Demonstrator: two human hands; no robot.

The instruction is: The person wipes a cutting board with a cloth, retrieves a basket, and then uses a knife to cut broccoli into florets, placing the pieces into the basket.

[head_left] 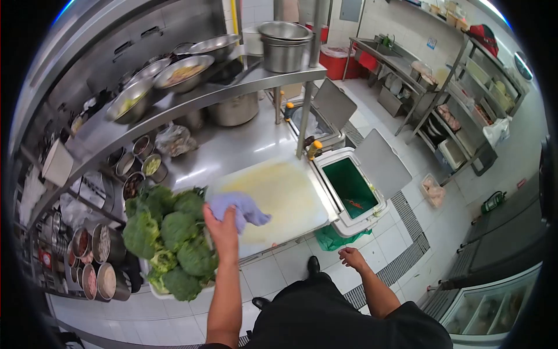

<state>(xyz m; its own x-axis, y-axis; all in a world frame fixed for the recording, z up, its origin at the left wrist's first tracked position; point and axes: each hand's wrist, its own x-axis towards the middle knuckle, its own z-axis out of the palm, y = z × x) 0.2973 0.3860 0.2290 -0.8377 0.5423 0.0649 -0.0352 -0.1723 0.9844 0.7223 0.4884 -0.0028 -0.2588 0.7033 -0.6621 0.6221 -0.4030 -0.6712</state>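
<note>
My left hand (223,234) is closed on a bunched purple cloth (238,209), which lies against the left part of a white cutting board (290,198). The board has a yellowish stain across it. Left of that hand, a heap of broccoli heads (174,232) fills a white tray (160,294), whose rim shows only at the bottom. My right hand (351,257) hangs over the floor, off the counter's front edge, its fingers loosely bent and nothing visible in them. Just above it stands a bin (349,224) with a green inside and its lid raised.
Metal pots of chopped food (152,166) line the counter's back left. Overhead, a steel shelf (232,87) carries bowls and a large pot (285,49). A second lidded container (317,125) stands behind the bin. A drain grate (407,215) crosses the tiled floor.
</note>
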